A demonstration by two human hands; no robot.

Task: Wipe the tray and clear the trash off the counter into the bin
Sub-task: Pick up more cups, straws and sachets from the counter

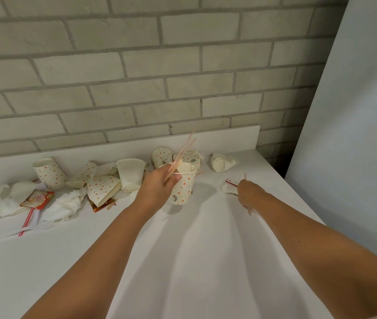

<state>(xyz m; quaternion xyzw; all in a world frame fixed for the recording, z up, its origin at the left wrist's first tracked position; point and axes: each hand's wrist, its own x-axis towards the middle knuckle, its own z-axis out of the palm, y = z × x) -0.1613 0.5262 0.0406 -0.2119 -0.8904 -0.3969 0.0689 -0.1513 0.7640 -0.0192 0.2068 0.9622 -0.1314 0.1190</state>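
Paper trash is the thing in hand: an upright dotted cup (184, 187) at the centre of the frame, held by the left hand (157, 187), whose grip is wrapped round the cup and also pinches a few thin stirrer sticks (183, 153) against its rim. Just right of it, the right hand (249, 192) reaches to a small crumpled scrap (229, 188) with a red-striped straw (231, 183); I cannot tell whether its fingers have pressed together on them.

By my judgement the clearing step is under way, with small bits being gathered into the cup. Next comes pinching the scrap and straw and dropping them in.

More cups (49, 172), napkins (63, 204) and a sachet (36, 199) lie along the white table (194, 249) toward the left. No tray or bin is visible.
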